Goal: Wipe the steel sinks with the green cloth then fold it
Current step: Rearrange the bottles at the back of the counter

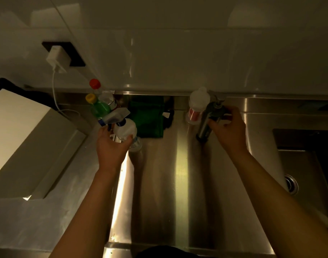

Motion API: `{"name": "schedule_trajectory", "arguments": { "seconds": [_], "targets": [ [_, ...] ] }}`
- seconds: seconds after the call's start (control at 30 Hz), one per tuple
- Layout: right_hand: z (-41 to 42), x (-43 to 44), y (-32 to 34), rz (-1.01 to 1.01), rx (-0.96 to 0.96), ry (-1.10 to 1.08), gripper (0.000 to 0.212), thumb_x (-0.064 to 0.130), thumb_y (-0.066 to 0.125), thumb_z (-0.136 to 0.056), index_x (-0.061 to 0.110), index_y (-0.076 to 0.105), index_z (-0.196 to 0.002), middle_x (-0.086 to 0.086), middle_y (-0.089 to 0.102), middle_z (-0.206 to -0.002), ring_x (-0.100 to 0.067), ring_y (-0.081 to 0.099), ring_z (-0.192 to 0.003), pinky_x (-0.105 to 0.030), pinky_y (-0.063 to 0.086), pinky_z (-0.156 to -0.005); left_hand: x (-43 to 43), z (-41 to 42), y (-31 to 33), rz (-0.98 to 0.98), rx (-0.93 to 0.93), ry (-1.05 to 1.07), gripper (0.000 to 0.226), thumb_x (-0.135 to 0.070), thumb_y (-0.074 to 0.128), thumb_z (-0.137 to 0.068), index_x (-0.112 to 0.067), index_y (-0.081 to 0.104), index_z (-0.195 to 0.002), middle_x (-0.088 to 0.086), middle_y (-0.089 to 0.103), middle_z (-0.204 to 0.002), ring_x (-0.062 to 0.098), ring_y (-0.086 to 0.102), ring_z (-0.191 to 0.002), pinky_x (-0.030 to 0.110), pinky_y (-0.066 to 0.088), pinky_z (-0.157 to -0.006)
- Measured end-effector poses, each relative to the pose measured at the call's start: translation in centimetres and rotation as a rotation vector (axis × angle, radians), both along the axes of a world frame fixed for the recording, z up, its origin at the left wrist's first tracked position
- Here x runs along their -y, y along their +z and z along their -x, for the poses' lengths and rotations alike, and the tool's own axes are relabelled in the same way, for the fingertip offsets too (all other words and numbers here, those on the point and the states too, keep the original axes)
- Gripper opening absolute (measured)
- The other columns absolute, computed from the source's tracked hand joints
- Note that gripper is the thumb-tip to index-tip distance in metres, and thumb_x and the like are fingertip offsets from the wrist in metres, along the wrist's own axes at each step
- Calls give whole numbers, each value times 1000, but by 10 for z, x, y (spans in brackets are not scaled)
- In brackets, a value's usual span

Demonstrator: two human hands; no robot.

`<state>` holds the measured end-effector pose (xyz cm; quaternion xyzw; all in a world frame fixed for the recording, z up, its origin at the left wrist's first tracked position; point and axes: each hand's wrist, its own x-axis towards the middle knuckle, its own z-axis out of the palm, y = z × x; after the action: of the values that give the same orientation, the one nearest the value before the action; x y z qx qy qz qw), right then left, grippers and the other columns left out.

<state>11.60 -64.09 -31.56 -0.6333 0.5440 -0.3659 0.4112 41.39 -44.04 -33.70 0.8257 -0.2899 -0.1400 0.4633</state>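
A white charger sits in the wall socket at far left. Next to a green bottle with a yellow cap, the left hand curls round a white spray bottle. Just right of it, the green cloth lies bunched on the steel tabletop against the back wall. The right hand grips the steel tap. 1 sink shows far right.

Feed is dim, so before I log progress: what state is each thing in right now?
Green cloth: untouched, lying by the back wall.
White spray bottle: upright, held by left hand.
Steel cylinder with dark top: gripped by right hand.
Yellow-capped green bottle: capped, upright.
White charger: plugged in.
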Motion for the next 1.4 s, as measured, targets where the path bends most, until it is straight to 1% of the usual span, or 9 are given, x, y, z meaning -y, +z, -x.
{"name": "schedule_trajectory", "arguments": {
  "seconds": [0.27, 0.47, 0.67, 0.9, 0.97, 1.07, 1.2, 1.3, 1.4],
  "targets": [
    [-57, -52, -1, -39, 44, 265, 59, 28, 83, -78, 45, 51, -124, 33, 58, -114, 15, 55, -106, -8, 42, -81, -7, -4, -3, 20, -37, -10, 74, -28, 91, -77, -22, 54, -141, 1, 61, -138, 17, 62, -120, 43, 57, -99],
    [-100, -74, -9, -38, 43, 375, 58, 37, 81, -75, 36, 54, -126, 23, 62, -120, 8, 57, -112, -12, 43, -86, -15, -6, -2, 7, -66, -59, 71, -31, 90, -79, -21, 53, -139, -5, 61, -136, 14, 61, -121, 39, 54, -101],
    [-125, -83, -10, -7, -12, 439, 58, 44, 79, -74, 53, 48, -123, 33, 57, -118, 13, 54, -111, 3, 38, -82, -20, -8, -1, 19, -63, -98, 70, -34, 88, -81, -26, 53, -141, -11, 58, -134, 11, 59, -120, 37, 53, -99],
    [-136, -87, -13, -24, -19, 471, 54, 47, 74, -78, 64, 43, -119, 48, 51, -115, 22, 50, -111, 5, 36, -84, -19, -13, 1, 29, -146, -167, 70, -33, 85, -85, -44, 44, -141, -16, 52, -144, 17, 52, -137, 49, 49, -111],
    [-138, -86, -16, -33, -15, 475, 55, 44, 75, -80, 59, 44, -123, 47, 52, -115, 22, 49, -112, 5, 36, -85, -19, -15, 2, 30, -165, -181, 67, -33, 83, -85, -55, 43, -134, -28, 51, -137, 15, 52, -137, 51, 49, -111],
    [-138, -82, -18, -67, -13, 494, 61, 35, 80, -79, 47, 47, -130, 41, 52, -120, 20, 49, -115, 2, 39, -85, -19, -18, 2, 15, -175, -190, 68, -33, 83, -86, -71, 41, -123, -51, 49, -121, 6, 52, -132, 46, 49, -110],
    [-121, -71, -18, -110, -45, 533, 85, 35, 85, -70, 43, 41, -143, 22, 49, -138, 8, 48, -125, -14, 42, -96, -20, -22, 3, 20, -212, -211, 68, -49, 80, -81, -82, 38, -122, -57, 47, -122, -12, 50, -127, 28, 47, -102],
    [-95, -57, -21, -81, 2, 311, 63, 12, 77, -77, 42, 55, -128, 19, 59, -122, 5, 58, -107, -19, 52, -80, -21, -24, 2, 26, -239, -231, 67, -51, 79, -82, -85, 37, -121, -58, 46, -126, -23, 45, -122, 22, 44, -99],
    [-70, -30, -24, -3, 18, -124, 39, 11, 75, -78, 23, 63, -113, 4, 65, -109, -10, 64, -93, -27, 52, -72, -22, -25, 1, 38, -254, -254, 66, -49, 79, -86, -81, 37, -127, -54, 47, -131, -13, 46, -130, 22, 46, -100]
  ]
}}
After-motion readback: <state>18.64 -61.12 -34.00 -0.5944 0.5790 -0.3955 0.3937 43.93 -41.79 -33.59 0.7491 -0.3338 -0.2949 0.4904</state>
